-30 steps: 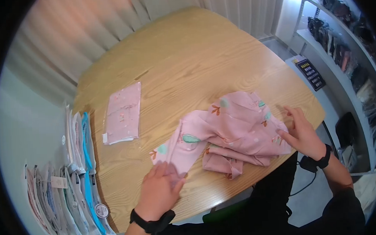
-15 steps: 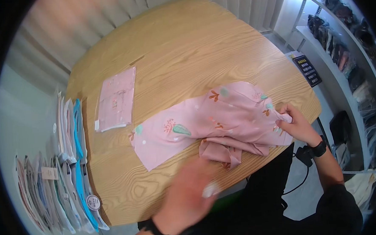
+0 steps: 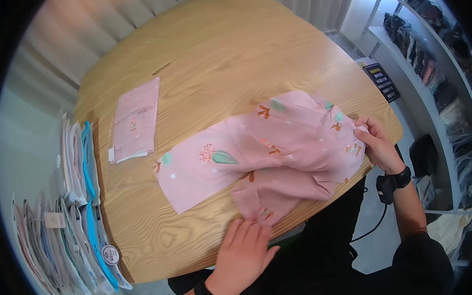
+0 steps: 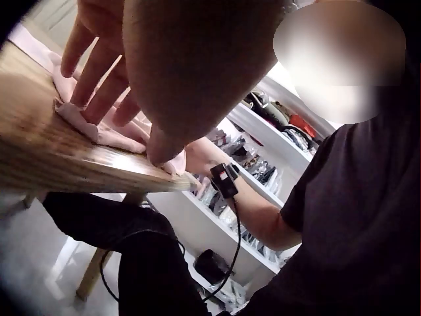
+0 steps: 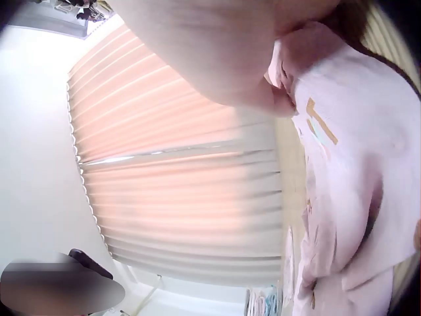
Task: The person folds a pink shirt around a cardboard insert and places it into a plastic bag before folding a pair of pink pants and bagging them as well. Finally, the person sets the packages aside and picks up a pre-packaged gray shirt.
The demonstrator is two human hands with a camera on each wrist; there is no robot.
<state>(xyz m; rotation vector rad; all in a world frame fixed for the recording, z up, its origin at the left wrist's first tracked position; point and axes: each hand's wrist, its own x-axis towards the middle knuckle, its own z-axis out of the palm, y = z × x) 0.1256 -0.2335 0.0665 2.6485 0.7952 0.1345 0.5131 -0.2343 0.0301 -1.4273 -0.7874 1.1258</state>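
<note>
A pink garment (image 3: 294, 139) with green and brown leaf prints lies rumpled on the wooden table. One long part of it stretches flat to the left, and a second part (image 3: 260, 197) is bunched along the near edge. At that near part, my left hand (image 3: 244, 256) lays its straight fingertips on the cloth; the left wrist view shows the spread fingers (image 4: 99, 85) on its border. My right hand (image 3: 377, 145) pinches the garment's right end between thumb and fingers. In the right wrist view the cloth (image 5: 362, 131) hangs in soft folds beside the thumb.
A flat packet of folded pink cloth (image 3: 133, 121) in clear wrapping rests at the table's left. Hanging packaged items (image 3: 74, 225) line the left side. Shelves (image 3: 424, 79) of bagged goods stand on the right, near a black sign (image 3: 382, 81). Curtains (image 5: 177, 164) cover the far side.
The garment's left part has gone from folded to spread flat. My left hand has left it and moved right to the near part, which now reaches closer. My right hand has taken the right end.
</note>
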